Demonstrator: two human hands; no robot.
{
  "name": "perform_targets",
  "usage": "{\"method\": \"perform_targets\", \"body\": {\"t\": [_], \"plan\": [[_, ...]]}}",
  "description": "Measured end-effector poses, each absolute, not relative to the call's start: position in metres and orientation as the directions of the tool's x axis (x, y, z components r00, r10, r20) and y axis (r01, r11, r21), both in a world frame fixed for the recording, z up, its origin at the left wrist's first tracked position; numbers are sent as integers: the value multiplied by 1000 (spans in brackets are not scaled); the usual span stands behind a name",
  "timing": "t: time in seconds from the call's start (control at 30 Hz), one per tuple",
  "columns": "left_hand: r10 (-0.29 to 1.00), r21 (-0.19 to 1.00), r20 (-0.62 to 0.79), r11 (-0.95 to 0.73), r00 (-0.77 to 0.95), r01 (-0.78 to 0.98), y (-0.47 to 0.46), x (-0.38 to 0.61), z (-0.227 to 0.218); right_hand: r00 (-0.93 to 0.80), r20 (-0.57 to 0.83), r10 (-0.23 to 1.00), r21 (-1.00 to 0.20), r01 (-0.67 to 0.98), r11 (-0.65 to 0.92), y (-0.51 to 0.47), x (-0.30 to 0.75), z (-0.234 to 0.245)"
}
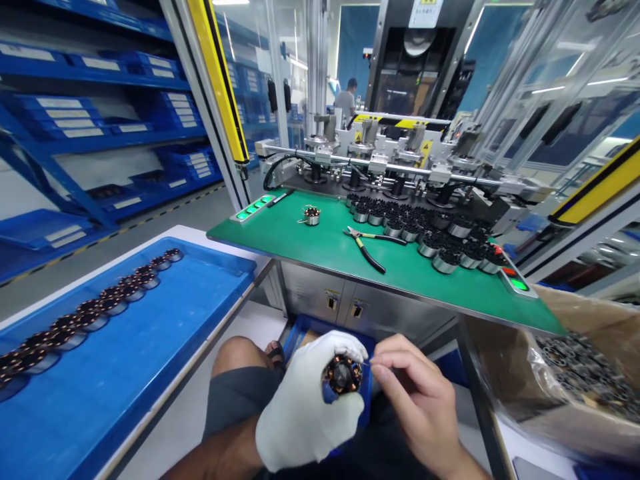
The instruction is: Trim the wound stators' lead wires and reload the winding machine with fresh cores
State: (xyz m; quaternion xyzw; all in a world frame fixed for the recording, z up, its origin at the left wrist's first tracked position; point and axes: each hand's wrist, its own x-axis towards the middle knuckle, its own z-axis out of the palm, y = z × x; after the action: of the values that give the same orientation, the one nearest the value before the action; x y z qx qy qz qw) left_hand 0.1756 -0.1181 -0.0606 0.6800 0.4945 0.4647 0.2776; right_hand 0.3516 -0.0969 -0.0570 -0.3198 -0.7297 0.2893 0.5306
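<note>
A small round motor stator (343,375), copper windings ringed about a dark centre, sits in the gloved left hand (313,400), whose fingers and thumb curl around its rim. Its wound face tilts up toward the viewer. From its right side a thin wire (367,364) reaches the bare right hand's (415,393) pinched fingertips, short of the green tabletop's (280,237) near edge.

yellow warning-triangle signs (425,153) | on machine (370,131) | bin labels (71,113): lettering unreadable
</note>
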Motion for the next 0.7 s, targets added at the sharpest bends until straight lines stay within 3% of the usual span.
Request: {"method": "perform_targets", "body": {"t": [0.27, 0.37, 0.47, 0.57, 0.63, 0.7], "plan": [[950, 879, 302, -308, 75, 364, -120, 181, -60, -214, 797, 565, -558, 98, 824, -118, 348, -62], [955, 896, 282, -296, 91, 331, -120, 180, -56, -283, 752, 596, -603, 70, 795, -109, 359, -60], [966, 934, 212, -246, 151, 261, -118, 176, -58, -459, 640, 616, -665, 70, 744, -90, 370, -50], [966, 949, 171, -215, 196, 231, -113, 174, -63, -653, 577, 491, -673, -38, 739, -74, 372, -35], [962, 949, 165, -215, 217, 229, -111, 175, -65, -676, 594, 436, -647, -80, 758, -72, 369, -27], [957, 949, 160, -216, 243, 228, -111, 175, -62, -623, 650, 435, -570, -21, 821, -77, 366, -24]]}}
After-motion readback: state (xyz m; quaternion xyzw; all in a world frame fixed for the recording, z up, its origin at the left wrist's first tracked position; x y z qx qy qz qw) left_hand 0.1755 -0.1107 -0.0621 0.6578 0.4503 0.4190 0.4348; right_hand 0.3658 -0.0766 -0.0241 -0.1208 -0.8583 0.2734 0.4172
